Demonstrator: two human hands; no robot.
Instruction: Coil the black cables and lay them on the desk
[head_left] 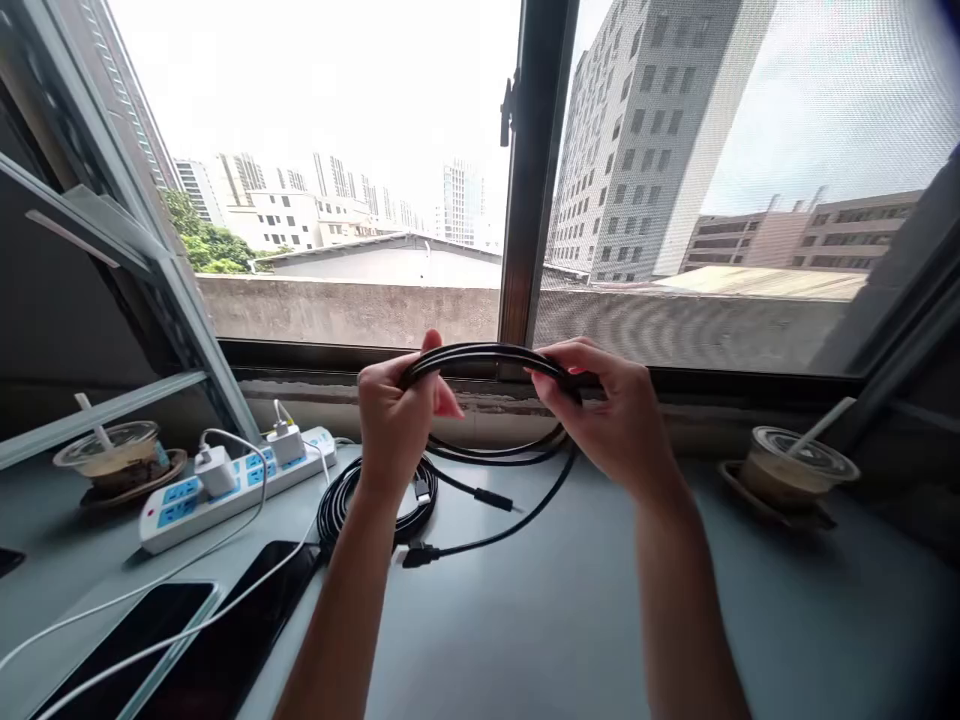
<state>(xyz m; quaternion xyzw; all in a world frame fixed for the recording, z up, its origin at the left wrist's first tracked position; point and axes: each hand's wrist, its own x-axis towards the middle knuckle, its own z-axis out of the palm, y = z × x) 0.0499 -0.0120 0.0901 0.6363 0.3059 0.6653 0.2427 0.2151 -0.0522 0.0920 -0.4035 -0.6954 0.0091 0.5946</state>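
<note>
A coiled black cable (484, 352) is held up above the table between my two hands. My left hand (401, 410) grips the loops on the left side, its thumb and fingers closed around them. On the right side, my right hand (600, 400) pinches the same loops between thumb and fingers. Two ends of the cable hang below: a slim plug (493, 499) and a bulkier black connector (421, 555) near the table. Behind my left wrist lies a second coil of black cable (341, 510), partly hidden, with a metal-tipped plug (422, 488) on it.
A white power strip (247, 485) with chargers and white cords lies at the left. Two dark-screened devices (135, 650) (247, 620) lie in front of it. Lidded drink cups stand at far left (120, 455) and right (795, 465). A window frame (536, 200) rises behind the table.
</note>
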